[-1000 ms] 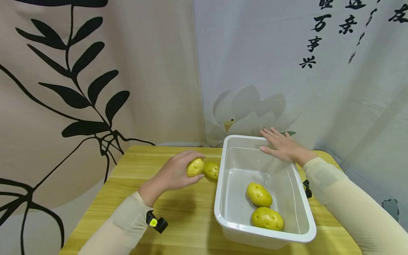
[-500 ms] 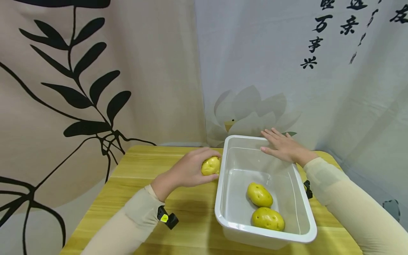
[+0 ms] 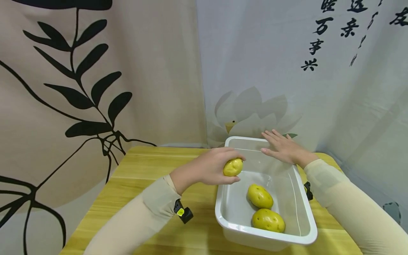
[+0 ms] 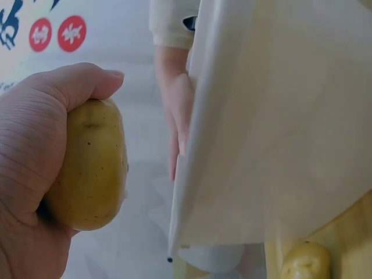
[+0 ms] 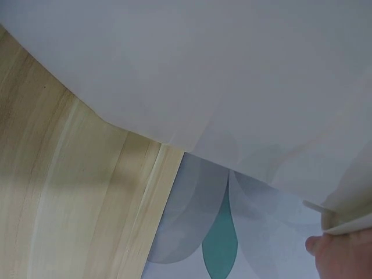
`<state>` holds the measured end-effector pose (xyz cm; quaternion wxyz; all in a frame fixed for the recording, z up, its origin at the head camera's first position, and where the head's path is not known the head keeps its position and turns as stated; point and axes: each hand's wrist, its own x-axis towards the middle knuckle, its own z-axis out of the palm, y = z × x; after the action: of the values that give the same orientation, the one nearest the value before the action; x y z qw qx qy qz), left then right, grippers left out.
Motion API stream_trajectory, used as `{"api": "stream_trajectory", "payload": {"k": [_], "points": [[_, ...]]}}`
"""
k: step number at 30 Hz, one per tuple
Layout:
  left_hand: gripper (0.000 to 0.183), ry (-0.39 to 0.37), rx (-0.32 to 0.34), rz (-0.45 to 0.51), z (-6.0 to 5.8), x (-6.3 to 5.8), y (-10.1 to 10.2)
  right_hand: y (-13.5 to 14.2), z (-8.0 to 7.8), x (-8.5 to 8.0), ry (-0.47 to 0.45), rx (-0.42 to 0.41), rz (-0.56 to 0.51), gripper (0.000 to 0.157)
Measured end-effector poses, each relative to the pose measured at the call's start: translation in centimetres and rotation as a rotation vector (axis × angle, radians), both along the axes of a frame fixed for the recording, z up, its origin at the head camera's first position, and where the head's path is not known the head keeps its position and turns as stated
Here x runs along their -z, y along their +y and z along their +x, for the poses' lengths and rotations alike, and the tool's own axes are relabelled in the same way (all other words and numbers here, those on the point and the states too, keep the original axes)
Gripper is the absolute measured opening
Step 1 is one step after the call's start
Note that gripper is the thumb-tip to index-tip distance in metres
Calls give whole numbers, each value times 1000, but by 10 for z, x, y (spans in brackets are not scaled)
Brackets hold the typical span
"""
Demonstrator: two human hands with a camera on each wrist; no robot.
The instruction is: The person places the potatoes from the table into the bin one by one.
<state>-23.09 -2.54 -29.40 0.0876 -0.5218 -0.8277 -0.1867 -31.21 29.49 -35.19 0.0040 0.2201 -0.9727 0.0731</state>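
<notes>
The left hand [image 3: 211, 169] is the nearer hand to the held potato [image 3: 233, 167]: its thumb on the near side and its fingers on the far side are clamped round the potato, which is raised and, from the head view, appears over the left far part of the tub [image 3: 288, 187], just inside the left rim. Seen from the left wrist, the held potato is apart from the tub and its long axis runs close to upright in that view; from above, the fingers hide too much to judge it. The 2 potatoes in the tub, the far potato [image 3: 260, 196] and the near potato [image 3: 268, 220], lie to the right and near side of the held potato. The far potato points from far left to near right, the near potato mostly left to right; whether they touch is hard to tell. The right hand [image 3: 283, 147] rests on the rim at the far right corner, its fingers straight and slightly apart, holding nothing. Another potato [image 4: 306, 263] sits on the surface [image 3: 197, 219] beside the tub. The potatoes are smooth, yellow, rounded ovals with small dark pits; the tub is glossy, pale, probably plastic, with rounded corners; the surface is yellowish wood with streaky grain.
</notes>
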Motion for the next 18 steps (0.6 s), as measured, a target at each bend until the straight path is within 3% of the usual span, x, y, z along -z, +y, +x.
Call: {"api": "stream_trajectory", "payload": {"k": [9,18], "points": [[50,-41,50,-167,2,-15,29,-2,2,-1,-12,7,0,74],[48,-28,104,-275,-2,-23,59,0,1,-1,-21,-3,25,75]]}}
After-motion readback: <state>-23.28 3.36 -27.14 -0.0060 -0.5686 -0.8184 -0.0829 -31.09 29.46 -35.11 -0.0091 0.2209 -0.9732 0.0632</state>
